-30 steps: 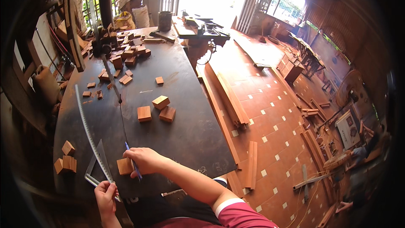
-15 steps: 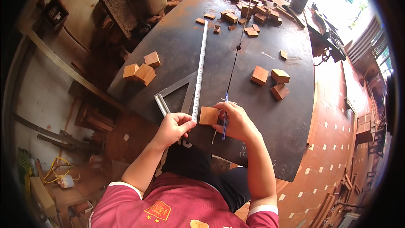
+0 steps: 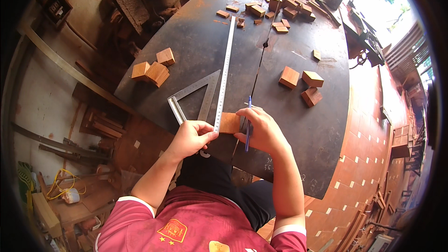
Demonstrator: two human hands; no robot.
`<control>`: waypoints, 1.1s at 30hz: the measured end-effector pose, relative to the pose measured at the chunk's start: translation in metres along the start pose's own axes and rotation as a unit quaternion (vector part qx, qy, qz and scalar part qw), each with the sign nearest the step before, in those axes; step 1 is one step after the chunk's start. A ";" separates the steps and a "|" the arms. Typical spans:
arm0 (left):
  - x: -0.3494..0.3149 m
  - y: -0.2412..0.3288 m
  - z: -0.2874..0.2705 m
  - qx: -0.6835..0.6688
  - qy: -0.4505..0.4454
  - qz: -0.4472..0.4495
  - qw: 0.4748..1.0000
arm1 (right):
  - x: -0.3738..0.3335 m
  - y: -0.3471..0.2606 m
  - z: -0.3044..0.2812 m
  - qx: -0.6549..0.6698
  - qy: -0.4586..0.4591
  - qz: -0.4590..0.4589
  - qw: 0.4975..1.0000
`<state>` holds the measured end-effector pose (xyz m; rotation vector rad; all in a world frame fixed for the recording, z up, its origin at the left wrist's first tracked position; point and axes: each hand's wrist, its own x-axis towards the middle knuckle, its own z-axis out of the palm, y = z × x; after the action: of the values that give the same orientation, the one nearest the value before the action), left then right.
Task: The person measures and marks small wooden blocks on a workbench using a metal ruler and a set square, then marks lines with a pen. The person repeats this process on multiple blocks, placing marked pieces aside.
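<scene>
My left hand [image 3: 196, 136] is closed, pinching the near end of a long straight metal ruler [image 3: 227, 60] between thumb and fingers. The ruler runs away from me over the dark tabletop. Against its right edge, near my fingers, lies a square wooden block [image 3: 230, 123]; its left edge meets or slightly underlies the ruler. My right hand [image 3: 259, 128] grips the block's right side between thumb and index finger. A blue pen [image 3: 248, 126] is also tucked in that hand, sticking out both ways. Left of the ruler lies a metal triangle square [image 3: 205, 88], its thick edge beside my left hand.
Three wooden blocks [image 3: 157, 73] sit at the table's left, three more [image 3: 312, 96] at its right. Many small offcuts [image 3: 290, 11] are heaped at the far end. A slot [image 3: 256, 74] runs down the dark table [image 3: 186, 42]. Tiled floor [image 3: 361, 126] lies to the right.
The ruler has come against the block, closing the gap between them, and its far end has swung slightly right. Both hands keep their holds. The view has shifted a little.
</scene>
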<state>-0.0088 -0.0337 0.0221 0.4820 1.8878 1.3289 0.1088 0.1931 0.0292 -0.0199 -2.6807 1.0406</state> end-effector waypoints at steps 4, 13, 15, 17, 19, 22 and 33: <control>-0.001 -0.002 0.002 0.028 0.014 0.001 1.000 | 0.000 -0.003 -0.002 -0.016 -0.007 0.011 1.000; -0.003 -0.002 0.006 0.030 0.032 0.013 0.999 | 0.001 -0.001 -0.001 -0.019 0.005 -0.007 1.000; -0.005 0.002 0.007 0.037 0.035 0.009 0.999 | 0.001 -0.002 -0.002 -0.020 0.004 -0.006 1.000; -0.006 0.004 0.008 0.045 0.040 0.010 0.998 | 0.001 -0.003 -0.003 -0.020 0.004 -0.004 1.000; -0.006 0.005 0.008 0.053 0.046 0.016 0.997 | 0.001 -0.004 -0.004 -0.021 0.003 -0.003 1.000; -0.004 -0.002 0.008 0.046 0.048 0.033 0.997 | 0.002 -0.004 -0.005 -0.029 -0.005 -0.004 1.000; -0.004 -0.001 0.006 0.039 0.040 0.031 0.998 | 0.003 0.000 -0.002 0.032 0.082 -0.018 0.996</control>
<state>-0.0013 -0.0329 0.0213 0.5386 2.0111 1.3372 0.1067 0.1948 0.0318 -0.0432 -2.4910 1.0646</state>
